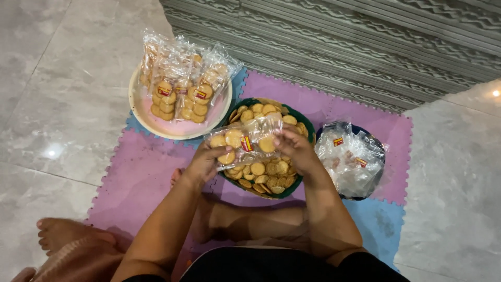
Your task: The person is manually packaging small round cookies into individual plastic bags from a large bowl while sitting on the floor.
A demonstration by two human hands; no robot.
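Both hands hold one clear plastic bag (249, 139) with a few round golden biscuits inside and a small red and yellow label. My left hand (207, 161) grips its left end from below. My right hand (293, 149) pinches its right end, fingers at a biscuit in the bag's mouth. The bag hovers over a green bowl (308, 127) filled with several loose biscuits (264, 173).
A cream plate (140, 110) at the upper left carries several filled biscuit bags (182, 78). A dark bowl (378, 142) at the right holds empty labelled bags (349, 156). Pink and blue foam mats (141, 172) cover the marble floor. My legs are folded below; a ribbed shutter (365, 47) stands behind.
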